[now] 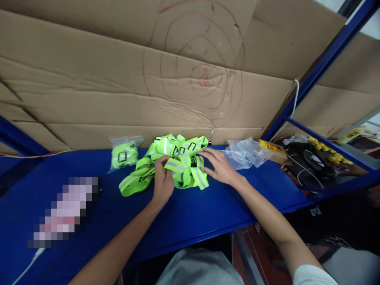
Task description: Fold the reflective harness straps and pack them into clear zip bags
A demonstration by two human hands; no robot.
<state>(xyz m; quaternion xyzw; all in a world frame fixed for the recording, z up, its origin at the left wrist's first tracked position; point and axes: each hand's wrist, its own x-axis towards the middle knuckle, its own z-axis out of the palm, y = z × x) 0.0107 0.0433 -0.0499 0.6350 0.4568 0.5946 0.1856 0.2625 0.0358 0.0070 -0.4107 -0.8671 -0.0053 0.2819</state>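
A loose heap of neon-green reflective straps (pixel 185 168) with grey stripes and black buckles lies on the blue table, against the cardboard. My left hand (pixel 163 182) is closed on a strap at the heap's near side, thumb and fingers pinched round it. At the right side of the heap is my right hand (pixel 221 166), its fingers apart and their tips at the straps; I see nothing gripped in it. Left of the heap stands a clear zip bag (pixel 124 153) with a folded green strap and a black buckle inside.
Crumpled clear plastic bags (pixel 247 152) and a small brown box (pixel 276 152) with an orange label lie to the right. A blurred-out device (pixel 65 211) with a white cable rests at the left. Cardboard (pixel 89 87) with red rings backs the blue table (pixel 208 213); a blue frame (pixel 317 59) rises at the right.
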